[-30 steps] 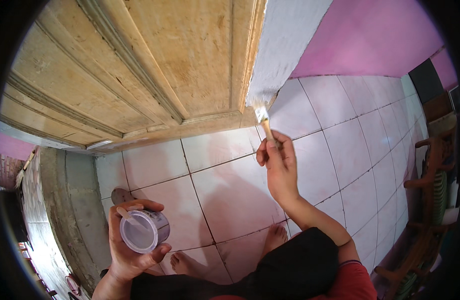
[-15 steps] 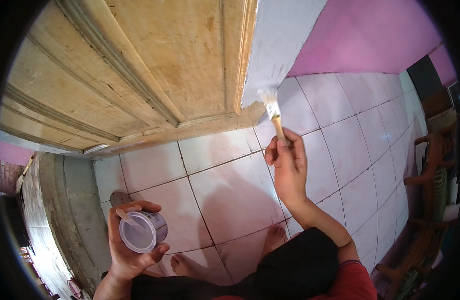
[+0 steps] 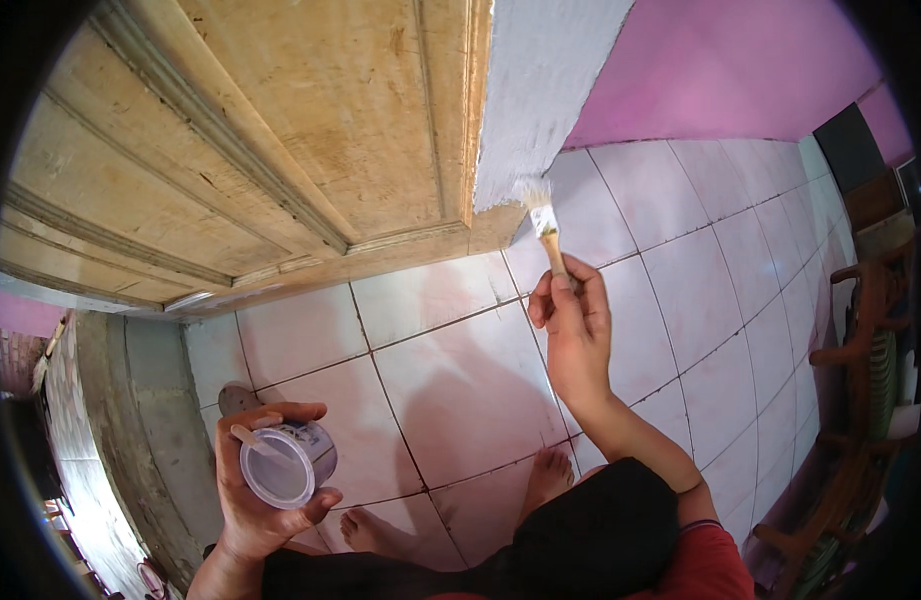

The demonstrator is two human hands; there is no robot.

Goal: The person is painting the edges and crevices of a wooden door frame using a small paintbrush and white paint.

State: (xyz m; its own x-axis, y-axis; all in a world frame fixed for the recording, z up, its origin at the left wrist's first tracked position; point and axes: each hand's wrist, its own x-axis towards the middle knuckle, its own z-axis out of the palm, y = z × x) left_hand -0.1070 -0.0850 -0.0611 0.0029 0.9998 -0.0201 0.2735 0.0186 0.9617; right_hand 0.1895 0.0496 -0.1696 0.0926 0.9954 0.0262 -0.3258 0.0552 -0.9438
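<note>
My right hand (image 3: pixel 580 325) is closed round the wooden handle of a paintbrush (image 3: pixel 544 222). Its pale bristles touch the lower right corner of a light grey painted strip (image 3: pixel 545 90) along the side of a wooden door (image 3: pixel 320 110). Below that strip a band of bare yellowish wood shows. At the lower left my left hand (image 3: pixel 245 490) grips a small round paint tub (image 3: pixel 318 455), tilted so that its mouth faces up toward me. A flat wooden stick (image 3: pixel 248 437) leans inside against the rim, over pale grey paint.
White floor tiles (image 3: pixel 450 370) with dark joints lie under the door, my bare feet among them. A pink wall (image 3: pixel 720 70) stands beyond. Wooden chairs (image 3: pixel 865 330) line the right side; a rough doorway edge (image 3: pixel 130 400) is at left, near a dark rounded thing (image 3: pixel 237 399).
The door's painted edge and panels appear shifted slightly left and up in view. The brush stays at the strip's lower end, its bristles now splayed nearer the right corner. Both grips are unchanged.
</note>
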